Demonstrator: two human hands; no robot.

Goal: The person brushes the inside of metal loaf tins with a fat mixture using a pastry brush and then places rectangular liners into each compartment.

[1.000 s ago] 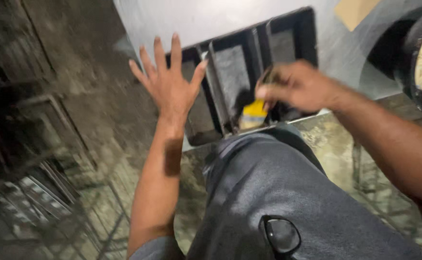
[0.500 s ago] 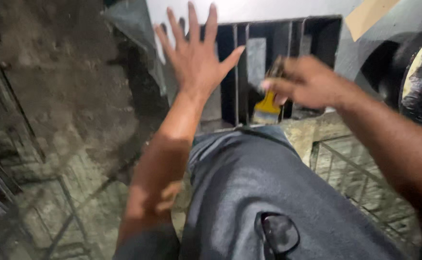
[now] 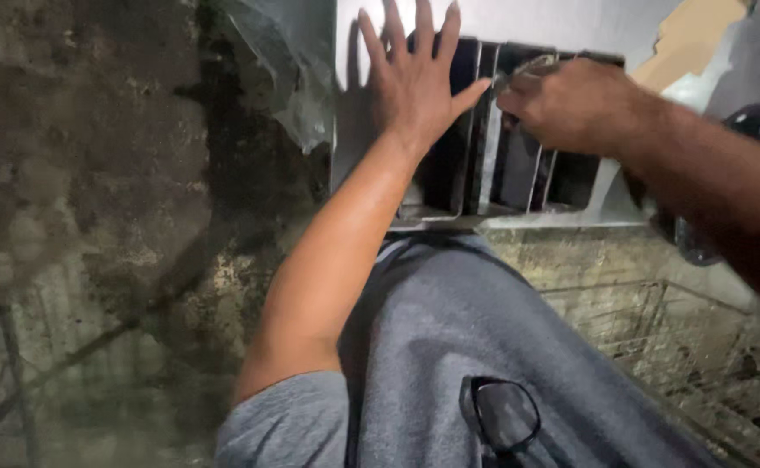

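The left hand [image 3: 415, 82] lies flat and spread, fingers wide, pressed against the grey metal panel [image 3: 562, 22] at the left edge of its slotted opening [image 3: 519, 165]; it grips nothing. The right hand [image 3: 575, 104] is clenched just beside it, over the upper middle of the same opening, closed around a small object of which only a dull tip shows at the knuckles; what it is cannot be told. The two hands nearly touch at the left thumb.

The opening is a dark rectangular recess split by thin upright metal strips into narrow slots, with a pale lip along its lower edge. Room inside the slots is tight; to the left of the panel the space is open down to the floor.

The panel is smooth and matt. Left of it hangs a crumpled sheet of clear plastic [image 3: 289, 78]. Above and right of the opening is a torn tan patch [image 3: 688, 39] on the panel.

Below the panel the person's grey shirt [image 3: 467, 347] fills the view, with dark-framed glasses [image 3: 501, 414] hanging on it. The floor [image 3: 94, 217] left of the panel is rough, stained concrete; a wire grid [image 3: 701, 347] lies to the lower right.
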